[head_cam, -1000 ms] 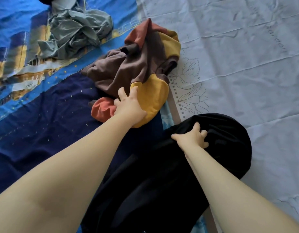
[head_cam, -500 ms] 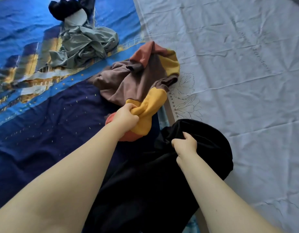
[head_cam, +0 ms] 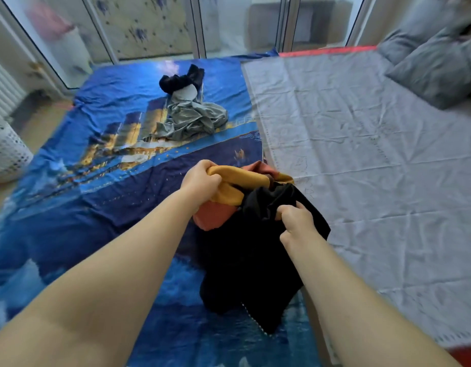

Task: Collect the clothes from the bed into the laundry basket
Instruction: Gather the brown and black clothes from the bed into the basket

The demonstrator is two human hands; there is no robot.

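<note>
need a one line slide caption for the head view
Left hand grips a yellow-and-orange garment, right hand a black garment; grey clothes lie farther up the bed.

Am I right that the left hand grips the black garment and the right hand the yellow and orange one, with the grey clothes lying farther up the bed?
Not quite: the hands are swapped. In the head view the left hand grips the yellow and orange garment and the right hand the black garment. The grey clothes do lie farther up the bed.
</note>
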